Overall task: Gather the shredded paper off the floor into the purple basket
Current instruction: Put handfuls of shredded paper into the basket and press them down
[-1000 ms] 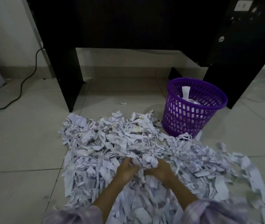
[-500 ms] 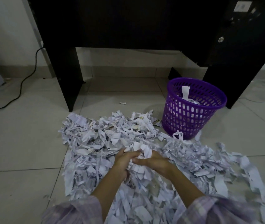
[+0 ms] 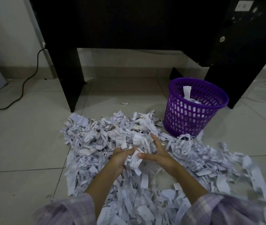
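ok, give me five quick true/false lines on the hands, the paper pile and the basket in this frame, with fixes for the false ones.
1. The purple basket stands upright on the floor, to the right of the hands. True.
2. The basket is empty. False: some paper strips already lie inside it, one standing up against the far wall.
3. Both hands are in the shredded paper pile, with a bunch of strips between them. True: the left hand curls round strips and the right hand presses in with straight fingers.
4. The floor has been cleared of paper. False: a wide pile still covers the tiles.
5. A black cable hangs over the basket rim. False: it runs along the floor at far left.
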Demonstrator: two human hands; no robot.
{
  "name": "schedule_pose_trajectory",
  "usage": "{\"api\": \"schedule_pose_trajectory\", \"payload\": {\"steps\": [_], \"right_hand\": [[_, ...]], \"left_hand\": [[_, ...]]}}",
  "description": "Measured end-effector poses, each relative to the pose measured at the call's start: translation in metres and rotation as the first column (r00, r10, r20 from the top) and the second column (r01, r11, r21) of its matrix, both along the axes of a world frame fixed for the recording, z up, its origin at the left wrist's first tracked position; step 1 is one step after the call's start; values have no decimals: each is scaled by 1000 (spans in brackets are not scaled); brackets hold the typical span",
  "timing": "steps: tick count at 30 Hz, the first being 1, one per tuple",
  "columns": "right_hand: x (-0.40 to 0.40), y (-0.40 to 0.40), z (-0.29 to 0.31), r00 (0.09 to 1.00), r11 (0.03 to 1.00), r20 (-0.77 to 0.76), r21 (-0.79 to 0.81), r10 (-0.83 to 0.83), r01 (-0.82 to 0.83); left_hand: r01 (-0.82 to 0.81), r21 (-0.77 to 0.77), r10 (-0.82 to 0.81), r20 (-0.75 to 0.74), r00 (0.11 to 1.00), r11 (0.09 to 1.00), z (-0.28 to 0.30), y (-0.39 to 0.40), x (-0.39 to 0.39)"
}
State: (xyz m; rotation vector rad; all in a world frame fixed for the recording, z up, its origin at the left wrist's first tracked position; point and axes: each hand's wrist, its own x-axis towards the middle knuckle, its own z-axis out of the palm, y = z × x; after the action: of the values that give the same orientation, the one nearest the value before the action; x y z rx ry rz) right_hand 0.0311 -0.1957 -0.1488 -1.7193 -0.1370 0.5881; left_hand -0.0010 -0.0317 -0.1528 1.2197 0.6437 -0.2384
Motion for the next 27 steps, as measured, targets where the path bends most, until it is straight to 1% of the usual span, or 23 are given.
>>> {"api": "schedule_pose_trajectory", "payload": {"steps": [2, 4, 7, 10, 11, 13, 14, 16, 17, 18, 19, 21, 22, 24, 27], "right_hand": [[-1, 1, 4, 996, 997, -27, 12, 82, -82], [-3, 3, 5, 988, 992, -87, 28, 128, -126], [-3, 7, 1, 983, 994, -154, 45, 104, -98], [-2, 7, -4, 988, 997, -132, 17, 81, -79], [-3, 7, -3, 990, 997, -116, 14, 75, -74], [-5, 6, -2, 993, 998, -101, 11, 62, -62], [-5, 4, -1, 993, 998, -102, 6, 55, -55], [-2, -2, 2, 991, 998, -118, 6, 58, -58], [0, -4, 5, 989, 997, -127, -3, 75, -76], [1, -8, 6, 985, 994, -132, -4, 112, -114], [2, -10, 9, 980, 989, -139, 0, 144, -145], [3, -13, 15, 969, 985, -178, 7, 173, -174], [2, -13, 17, 965, 984, -192, 20, 180, -179], [3, -12, 17, 959, 983, -217, 74, 183, -171], [7, -10, 10, 958, 986, -255, 128, 133, -103]], "left_hand": [[17, 10, -17, 6, 1000, 1000, 0, -1, 1], [23, 52, -25, 32, 999, 998, 2, -2, 0], [21, 39, -23, 57, 998, 999, 8, -3, -2], [24, 11, -25, 98, 995, 1000, 14, -7, -4], [33, 34, -36, 97, 995, 999, 15, -9, -5], [58, 163, -77, 113, 991, 985, 16, -11, -4], [69, 261, -101, 113, 988, 963, 16, -12, -4], [71, 473, -134, 101, 986, 878, 10, -12, 0], [58, 548, -149, 121, 981, 834, 9, -12, 0], [70, 584, -187, 143, 972, 809, 6, -10, 0], [91, 569, -229, 175, 957, 817, 6, -9, 1], [172, 468, -292, 197, 936, 867, 8, -8, 0], [228, 409, -324, 182, 928, 884, 11, -8, -3], [316, 239, -362, 181, 915, 918, 8, -7, -4], [332, -14, -314, 288, 905, 943, 16, -15, -10]]}}
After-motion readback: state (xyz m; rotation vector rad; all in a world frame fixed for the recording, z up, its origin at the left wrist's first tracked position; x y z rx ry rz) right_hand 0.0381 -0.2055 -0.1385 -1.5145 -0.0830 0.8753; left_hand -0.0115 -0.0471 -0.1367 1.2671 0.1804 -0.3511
